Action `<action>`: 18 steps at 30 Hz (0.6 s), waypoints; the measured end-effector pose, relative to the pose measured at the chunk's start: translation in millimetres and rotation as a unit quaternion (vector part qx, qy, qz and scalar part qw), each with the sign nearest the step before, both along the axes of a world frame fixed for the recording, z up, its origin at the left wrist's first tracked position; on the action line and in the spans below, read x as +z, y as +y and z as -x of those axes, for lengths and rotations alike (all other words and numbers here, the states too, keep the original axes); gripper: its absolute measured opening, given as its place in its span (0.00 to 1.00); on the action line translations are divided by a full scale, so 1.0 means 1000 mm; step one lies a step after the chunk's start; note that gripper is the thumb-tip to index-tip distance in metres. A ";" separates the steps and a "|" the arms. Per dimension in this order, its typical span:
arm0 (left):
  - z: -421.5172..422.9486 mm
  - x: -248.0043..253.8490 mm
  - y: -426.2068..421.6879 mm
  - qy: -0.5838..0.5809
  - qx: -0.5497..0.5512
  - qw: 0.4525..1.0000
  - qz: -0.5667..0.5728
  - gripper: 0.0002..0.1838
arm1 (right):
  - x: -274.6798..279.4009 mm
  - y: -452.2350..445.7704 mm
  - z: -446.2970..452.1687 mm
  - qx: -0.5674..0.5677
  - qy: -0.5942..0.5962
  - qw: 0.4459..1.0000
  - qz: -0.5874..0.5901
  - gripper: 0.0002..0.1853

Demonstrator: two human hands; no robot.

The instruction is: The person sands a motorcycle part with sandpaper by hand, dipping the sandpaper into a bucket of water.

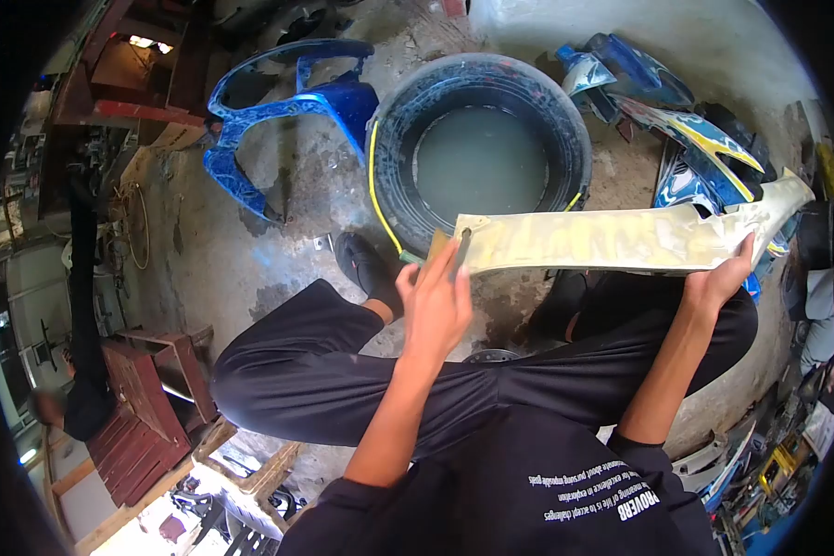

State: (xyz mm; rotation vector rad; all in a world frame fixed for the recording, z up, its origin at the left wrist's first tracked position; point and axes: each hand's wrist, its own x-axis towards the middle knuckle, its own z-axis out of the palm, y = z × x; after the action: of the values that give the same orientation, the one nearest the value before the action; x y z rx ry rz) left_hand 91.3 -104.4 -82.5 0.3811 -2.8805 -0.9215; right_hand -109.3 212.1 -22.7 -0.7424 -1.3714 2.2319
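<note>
A long cream-and-yellow motorcycle fairing panel [584,239] lies level across my lap, just in front of the bucket. My right hand [721,278] grips its lower edge near the wide, curved right end. At the narrow left end, my left hand [435,301] has its fingers closed around a brown piece of sandpaper [438,244]. The fingertips are against the panel's end, beside a dark narrow strip there. Part of the sandpaper is hidden by the fingers.
A black bucket [385,171] of cloudy water with a yellow handle stands ahead. To its left is a blue plastic fairing [343,107]; several painted panels [690,139] lie to the right. A red-brown wooden bench [144,417] stands at left, with a person [83,398] near it.
</note>
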 end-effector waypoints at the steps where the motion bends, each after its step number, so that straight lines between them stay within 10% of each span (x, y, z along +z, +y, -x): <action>1: 0.010 -0.005 0.000 0.006 0.006 1.000 0.004 0.16 | 0.001 0.000 0.000 -0.002 0.000 1.000 -0.009 0.24; 18: -0.007 0.001 0.005 -0.002 0.001 1.000 0.005 0.18 | -0.001 0.002 -0.001 -0.002 0.009 1.000 0.009 0.24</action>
State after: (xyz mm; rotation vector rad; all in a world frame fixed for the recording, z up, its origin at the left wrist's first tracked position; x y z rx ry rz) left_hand 98.0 -99.2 -81.9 0.3842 -2.8871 -0.9061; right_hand -108.6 213.9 -23.6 -0.7294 -1.3434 2.2454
